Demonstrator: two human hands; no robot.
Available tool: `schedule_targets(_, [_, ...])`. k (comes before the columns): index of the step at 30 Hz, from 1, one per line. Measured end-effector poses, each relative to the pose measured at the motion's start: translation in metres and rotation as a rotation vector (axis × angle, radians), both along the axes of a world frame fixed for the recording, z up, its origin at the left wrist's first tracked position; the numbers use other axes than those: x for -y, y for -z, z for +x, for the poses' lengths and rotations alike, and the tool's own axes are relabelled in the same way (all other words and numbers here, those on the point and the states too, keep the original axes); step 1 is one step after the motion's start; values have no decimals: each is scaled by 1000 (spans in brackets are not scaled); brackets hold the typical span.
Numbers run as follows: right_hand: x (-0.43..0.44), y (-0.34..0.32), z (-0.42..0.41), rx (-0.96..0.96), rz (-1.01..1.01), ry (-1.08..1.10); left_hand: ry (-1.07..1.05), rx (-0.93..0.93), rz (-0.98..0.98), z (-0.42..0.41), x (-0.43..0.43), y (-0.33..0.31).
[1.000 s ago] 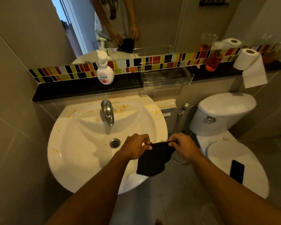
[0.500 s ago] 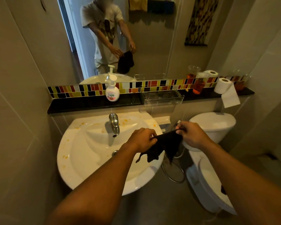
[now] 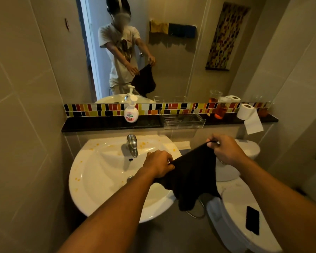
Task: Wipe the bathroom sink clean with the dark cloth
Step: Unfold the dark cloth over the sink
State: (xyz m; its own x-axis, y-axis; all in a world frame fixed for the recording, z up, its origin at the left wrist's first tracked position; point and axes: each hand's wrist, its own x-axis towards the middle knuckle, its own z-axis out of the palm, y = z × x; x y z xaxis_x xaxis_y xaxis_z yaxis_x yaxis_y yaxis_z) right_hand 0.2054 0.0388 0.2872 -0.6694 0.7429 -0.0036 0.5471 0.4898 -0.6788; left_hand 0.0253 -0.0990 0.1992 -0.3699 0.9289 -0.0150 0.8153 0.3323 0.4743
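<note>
Hands drawn wider apart since half a second ago, left hand [image 3: 160, 164] and right hand [image 3: 224, 151] each pinching a top corner of dark square cloth [image 3: 192, 176], now spread, hanging by orange-flecked white ceramic sink [image 3: 91, 179] rim.

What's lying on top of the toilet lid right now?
A dark phone lies flat on the toilet lid. The cloth, held up by both hands, hangs in front of the lid's near-left part, so that patch is hidden.

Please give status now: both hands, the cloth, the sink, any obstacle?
Left hand and right hand grip dark cloth, spread in the air. Sink unwiped, orange spots. Faucet stands mid-basin.
</note>
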Motion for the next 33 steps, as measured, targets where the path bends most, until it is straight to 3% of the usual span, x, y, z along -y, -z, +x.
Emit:
schedule_targets(14, [-3,30,39,-6,-11,128,35,308,-58,-9,18,19])
schedule_targets(18, [-14,43,50,1,-94,169,64,241,-107,-29,4,12])
schedule_targets(23, [-36,63,41,-10,-120,234,28,154,-31,-45,-25,3])
schedule_targets(33, [-97,143,15,119,-154,274,-67,29,-167,-60,-66,64])
